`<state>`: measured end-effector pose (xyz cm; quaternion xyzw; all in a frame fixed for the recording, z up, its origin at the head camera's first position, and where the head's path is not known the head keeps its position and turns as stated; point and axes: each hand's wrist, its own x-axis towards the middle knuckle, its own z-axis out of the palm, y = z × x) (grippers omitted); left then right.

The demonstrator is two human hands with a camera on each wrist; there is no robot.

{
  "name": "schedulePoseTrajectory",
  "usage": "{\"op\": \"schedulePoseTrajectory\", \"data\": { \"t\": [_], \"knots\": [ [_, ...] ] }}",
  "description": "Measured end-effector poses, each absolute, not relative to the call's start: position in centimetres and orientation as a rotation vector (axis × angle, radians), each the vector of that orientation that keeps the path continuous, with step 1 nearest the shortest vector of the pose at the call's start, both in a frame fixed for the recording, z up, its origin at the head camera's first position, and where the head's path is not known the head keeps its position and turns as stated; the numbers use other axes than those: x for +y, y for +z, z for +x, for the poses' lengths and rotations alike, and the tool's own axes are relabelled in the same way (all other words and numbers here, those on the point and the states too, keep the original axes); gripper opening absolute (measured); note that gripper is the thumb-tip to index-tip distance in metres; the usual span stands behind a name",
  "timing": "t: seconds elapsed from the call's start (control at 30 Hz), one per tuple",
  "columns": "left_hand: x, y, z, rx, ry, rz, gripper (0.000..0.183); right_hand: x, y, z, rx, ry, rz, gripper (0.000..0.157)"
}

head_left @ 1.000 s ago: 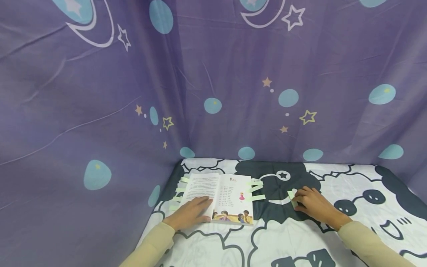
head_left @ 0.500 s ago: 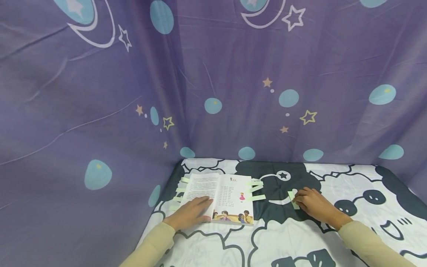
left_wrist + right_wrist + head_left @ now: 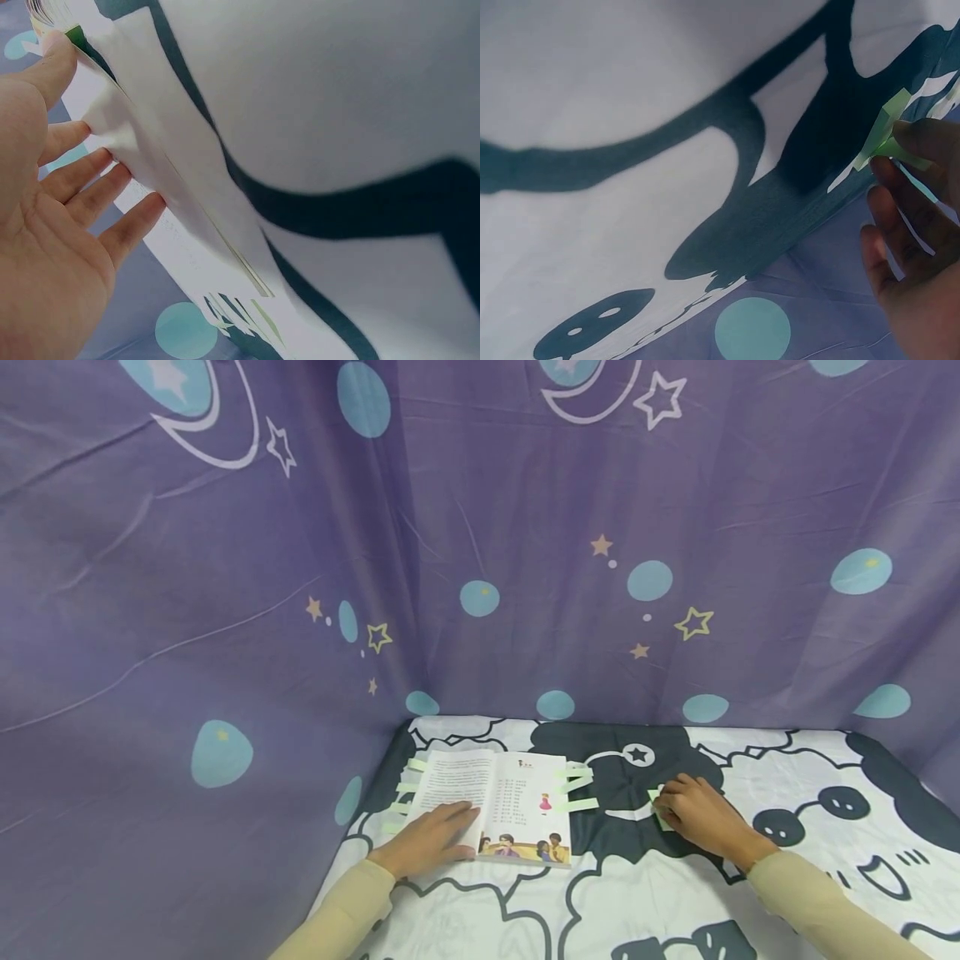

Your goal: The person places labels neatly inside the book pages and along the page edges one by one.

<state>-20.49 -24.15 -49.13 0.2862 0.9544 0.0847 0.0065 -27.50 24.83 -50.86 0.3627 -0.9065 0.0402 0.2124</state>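
An open book lies flat, text on its left page and small pictures on the right one. Pale green sticky tabs stick out past both side edges. My left hand rests on the lower left page with its fingers spread; the left wrist view shows the same hand against the pages. Right of the book, my right hand is at a small green sticky note pad. In the right wrist view, thumb and index finger pinch a green slip at the pad; the fingers partly hide it.
A black-and-white cartoon-print cloth covers the surface under the book and pad. Purple curtains with moons and stars hang behind and on the left.
My right hand has shifted slightly over the sticky note pad and its wrist has lifted a little, covering more of the pad. The left hand and the book stay in place.
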Motion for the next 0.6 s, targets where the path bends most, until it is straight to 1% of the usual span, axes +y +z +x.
{"op": "schedulePoseTrajectory", "data": {
  "t": [0.2, 0.6],
  "knots": [
    [-24.1, -49.3, -20.5, 2.981, 0.272, 0.87, 0.072, 24.4, -50.8, -28.0, -2.494, 0.108, 1.001, 0.017],
    [-24.1, -49.1, -20.5, 2.984, 0.281, 0.909, 0.07, 23.3, -50.5, -28.8, -2.502, 0.071, 0.955, 0.016]
  ]
}}
